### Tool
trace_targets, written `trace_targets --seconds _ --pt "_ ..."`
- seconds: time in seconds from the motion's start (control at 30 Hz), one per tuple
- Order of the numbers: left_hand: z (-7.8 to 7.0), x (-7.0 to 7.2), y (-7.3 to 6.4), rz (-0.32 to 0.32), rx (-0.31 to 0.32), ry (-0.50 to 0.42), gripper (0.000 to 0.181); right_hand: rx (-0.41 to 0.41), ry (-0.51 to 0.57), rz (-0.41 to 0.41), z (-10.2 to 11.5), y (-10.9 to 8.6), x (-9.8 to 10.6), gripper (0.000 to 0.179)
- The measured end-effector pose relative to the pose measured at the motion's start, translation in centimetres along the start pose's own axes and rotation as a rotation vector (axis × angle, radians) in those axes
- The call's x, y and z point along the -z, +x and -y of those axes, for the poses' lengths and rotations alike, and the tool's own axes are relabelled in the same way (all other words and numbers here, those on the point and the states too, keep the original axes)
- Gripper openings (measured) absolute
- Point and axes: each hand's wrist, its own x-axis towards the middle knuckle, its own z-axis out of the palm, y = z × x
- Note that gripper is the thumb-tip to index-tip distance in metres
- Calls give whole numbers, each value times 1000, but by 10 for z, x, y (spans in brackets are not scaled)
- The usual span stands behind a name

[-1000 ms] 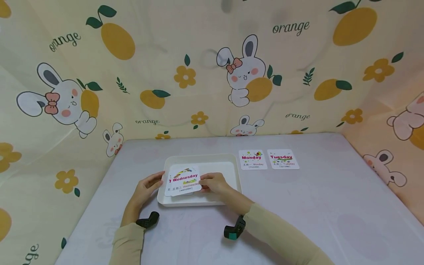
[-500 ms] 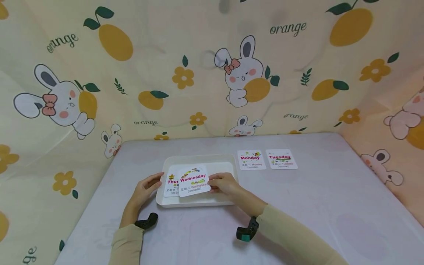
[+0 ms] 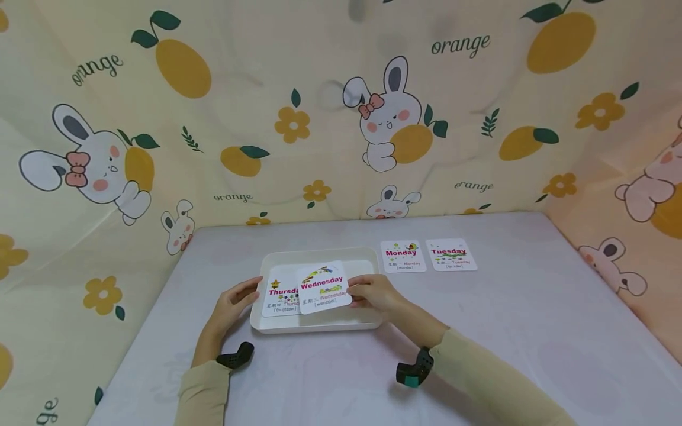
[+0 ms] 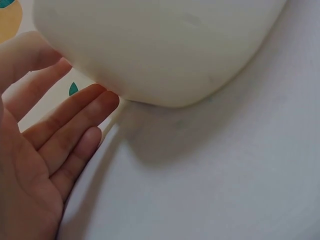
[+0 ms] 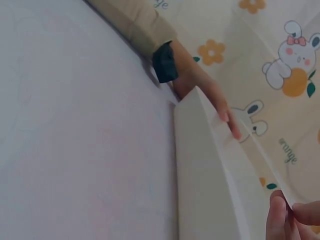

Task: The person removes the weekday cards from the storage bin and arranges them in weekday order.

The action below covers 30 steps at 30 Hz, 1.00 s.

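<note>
In the head view my right hand pinches the right edge of a white square card printed "Wednesday". The right wrist view shows thumb and fingers on the card's thin edge, raised above the tray. Partly covered by it, a "Thursday" card lies in the left part of the white tray. Against the tray's left side rests my left hand, its extended fingers touching the outer wall. Whether more cards lie under the Thursday card cannot be seen.
Right of the tray, a "Monday" card and a "Tuesday" card lie side by side on the pale tabletop. A patterned cloth with rabbits and oranges surrounds the back and sides.
The Wednesday card has slid right in my right hand, uncovering much of the Thursday card beneath. My left hand stays at the tray's side.
</note>
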Motion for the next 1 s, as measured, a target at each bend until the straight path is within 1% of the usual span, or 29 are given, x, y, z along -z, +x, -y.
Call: trace_targets --seconds 0.33,0.63,1.0 --pt "1 1 1 6 -20 -30 46 2 -30 1 8 -4 16 31" --pt "0 0 0 7 -2 -28 46 12 -9 3 13 -6 32 33" --pt "0 0 0 9 -1 -24 45 29 -55 -3 20 -10 54 36"
